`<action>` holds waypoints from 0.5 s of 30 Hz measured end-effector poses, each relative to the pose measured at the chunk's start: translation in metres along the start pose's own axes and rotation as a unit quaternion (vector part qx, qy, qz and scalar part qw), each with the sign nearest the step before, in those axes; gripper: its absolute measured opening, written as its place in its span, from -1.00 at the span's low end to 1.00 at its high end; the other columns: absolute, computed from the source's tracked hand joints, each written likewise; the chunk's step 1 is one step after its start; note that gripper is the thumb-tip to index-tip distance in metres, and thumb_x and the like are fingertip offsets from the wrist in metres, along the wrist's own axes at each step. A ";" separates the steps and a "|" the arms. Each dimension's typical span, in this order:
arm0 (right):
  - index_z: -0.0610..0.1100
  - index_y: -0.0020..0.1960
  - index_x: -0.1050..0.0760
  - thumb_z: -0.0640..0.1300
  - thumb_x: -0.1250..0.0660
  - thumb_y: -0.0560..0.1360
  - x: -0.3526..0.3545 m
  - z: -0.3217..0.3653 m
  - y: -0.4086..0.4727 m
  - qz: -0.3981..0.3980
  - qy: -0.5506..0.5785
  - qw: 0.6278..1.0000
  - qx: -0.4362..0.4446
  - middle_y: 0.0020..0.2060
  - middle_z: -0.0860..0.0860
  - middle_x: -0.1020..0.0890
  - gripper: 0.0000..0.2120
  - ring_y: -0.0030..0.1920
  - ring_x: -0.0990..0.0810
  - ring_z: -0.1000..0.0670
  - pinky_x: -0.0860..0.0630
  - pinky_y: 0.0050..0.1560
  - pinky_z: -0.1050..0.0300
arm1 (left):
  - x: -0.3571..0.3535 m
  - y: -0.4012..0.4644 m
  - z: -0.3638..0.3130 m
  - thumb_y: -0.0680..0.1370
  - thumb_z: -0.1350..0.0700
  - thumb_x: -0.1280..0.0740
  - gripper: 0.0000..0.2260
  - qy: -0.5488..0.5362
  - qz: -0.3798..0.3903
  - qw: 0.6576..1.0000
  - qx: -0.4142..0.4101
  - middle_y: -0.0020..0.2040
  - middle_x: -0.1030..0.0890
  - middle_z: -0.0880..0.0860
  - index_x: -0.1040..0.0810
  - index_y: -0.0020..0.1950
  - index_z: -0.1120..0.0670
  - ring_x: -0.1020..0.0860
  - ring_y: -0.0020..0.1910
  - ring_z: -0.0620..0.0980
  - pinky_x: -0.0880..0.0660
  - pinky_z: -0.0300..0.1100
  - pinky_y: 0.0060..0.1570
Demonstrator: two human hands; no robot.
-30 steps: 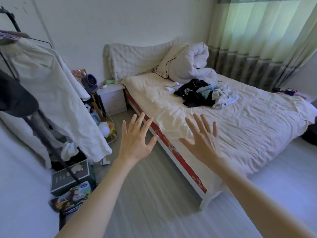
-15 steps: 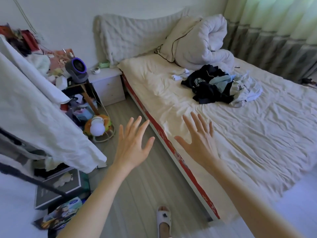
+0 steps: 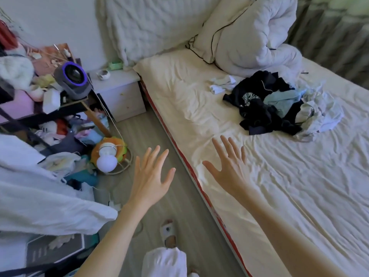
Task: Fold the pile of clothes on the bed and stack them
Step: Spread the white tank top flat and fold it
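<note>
While I am standing at the bedside with both arms stretched out, the pile of clothes (image 3: 279, 104) is lying ahead and to the right of my hands, well apart from either one. My right hand (image 3: 229, 170) is hovering over the near edge of the bed (image 3: 299, 196), fingers spread wide and holding nothing; my left hand (image 3: 149, 176) is hanging over the floor (image 3: 159, 126) just outside the red-trimmed mattress edge, also splayed and empty. The right hand is the nearer of the two. The heap is sprawling roughly across the bed, dark garments (image 3: 257, 108) toward my side, a pale blue piece (image 3: 279, 98) in the middle, crumpled light cloth (image 3: 319, 114) at the far right. A few small white pieces (image 3: 221, 84) are sitting just left of it, apart. The rolled duvet (image 3: 259, 37) is resting just behind the pile, toward the headboard. I am judging that nothing is folded yet and that the reach calls for leaning forward and rightward, the right hand leading into the dark edge. Bare sheet between me and the pile is looking like room for folding.
</note>
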State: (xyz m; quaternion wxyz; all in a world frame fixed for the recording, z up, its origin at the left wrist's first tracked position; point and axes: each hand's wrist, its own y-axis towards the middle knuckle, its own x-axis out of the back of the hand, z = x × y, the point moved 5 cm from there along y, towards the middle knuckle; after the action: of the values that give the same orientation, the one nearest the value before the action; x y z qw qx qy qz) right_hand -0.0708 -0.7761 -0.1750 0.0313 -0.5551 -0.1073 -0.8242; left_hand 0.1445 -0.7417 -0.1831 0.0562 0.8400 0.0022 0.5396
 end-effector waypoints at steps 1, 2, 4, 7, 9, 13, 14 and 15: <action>0.07 0.52 -0.05 0.27 -0.12 0.51 -0.008 -0.004 0.018 0.006 -0.004 1.000 -0.006 0.52 -0.01 -0.09 -0.34 0.52 0.04 -0.06 0.19 0.46 -0.14 | -0.008 0.018 0.009 0.58 -0.14 -0.14 -0.49 -0.001 0.011 1.000 0.003 0.53 -0.15 0.05 -0.22 0.49 0.00 -0.01 0.53 0.05 -0.02 0.18 0.44; 0.07 0.52 -0.05 0.28 -0.11 0.51 -0.017 -0.008 0.035 0.012 -0.009 1.000 -0.011 0.52 -0.01 -0.09 -0.34 0.52 0.04 -0.06 0.18 0.47 -0.14 | -0.014 0.037 0.017 0.58 -0.14 -0.15 -0.49 -0.004 0.020 1.000 0.004 0.53 -0.14 0.04 -0.21 0.50 0.00 0.00 0.53 0.04 0.02 0.17 0.45; 0.07 0.52 -0.04 0.28 -0.11 0.50 -0.034 -0.017 0.068 0.021 -0.019 0.999 -0.027 0.52 -0.01 -0.09 -0.34 0.52 0.03 -0.07 0.15 0.47 -0.15 | -0.026 0.077 0.034 0.58 -0.14 -0.14 -0.49 -0.009 0.033 0.999 0.001 0.53 -0.13 0.03 -0.21 0.50 0.00 0.01 0.53 0.04 0.05 0.15 0.46; 0.07 0.52 -0.01 0.28 -0.10 0.51 -0.055 -0.027 0.123 0.044 -0.032 0.997 -0.063 0.52 0.00 -0.07 -0.33 0.52 0.04 -0.06 0.14 0.48 -0.15 | -0.036 0.142 0.059 0.58 -0.13 -0.15 -0.49 -0.011 0.053 0.999 -0.005 0.53 -0.15 0.04 -0.22 0.49 0.00 -0.01 0.52 0.05 0.04 0.14 0.45; 0.07 0.53 0.02 0.28 -0.08 0.52 -0.068 -0.030 0.160 0.068 -0.035 0.994 -0.080 0.53 0.01 -0.04 -0.34 0.53 0.07 -0.04 0.17 0.48 -0.13 | -0.040 0.184 0.075 0.58 -0.13 -0.16 -0.49 -0.004 0.070 0.997 -0.012 0.53 -0.15 0.05 -0.22 0.49 0.01 -0.02 0.52 0.06 0.05 0.13 0.45; 0.06 0.53 0.00 0.26 -0.11 0.53 -0.085 -0.038 0.234 0.073 -0.011 0.992 -0.098 0.52 -0.02 -0.07 -0.34 0.53 0.05 -0.05 0.17 0.47 -0.12 | -0.047 0.269 0.097 0.58 -0.13 -0.15 -0.49 0.006 0.092 0.995 -0.027 0.52 -0.15 0.07 -0.22 0.49 0.02 -0.03 0.52 0.08 0.03 0.15 0.43; 0.05 0.53 -0.01 0.26 -0.12 0.53 -0.088 -0.044 0.249 0.074 -0.011 0.992 -0.102 0.52 -0.02 -0.07 -0.34 0.53 0.05 -0.05 0.16 0.48 -0.12 | -0.050 0.289 0.099 0.58 -0.13 -0.14 -0.49 0.007 0.097 0.995 -0.033 0.52 -0.16 0.07 -0.23 0.49 0.03 -0.04 0.52 0.08 0.02 0.15 0.43; 0.05 0.53 0.00 0.25 -0.12 0.53 -0.091 -0.050 0.264 0.077 -0.014 0.991 -0.108 0.52 -0.02 -0.07 -0.33 0.52 0.05 -0.05 0.16 0.48 -0.12 | -0.054 0.307 0.099 0.58 -0.13 -0.14 -0.49 0.008 0.103 0.994 -0.040 0.52 -0.16 0.07 -0.22 0.49 0.03 -0.04 0.52 0.08 0.01 0.15 0.43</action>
State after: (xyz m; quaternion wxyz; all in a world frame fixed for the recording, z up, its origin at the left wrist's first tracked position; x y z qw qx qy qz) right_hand -0.0360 -1.0503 -0.2397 0.0331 -0.5730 0.0247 -0.8185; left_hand 0.1944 -1.0593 -0.2434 0.0341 0.8285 -0.1052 0.5490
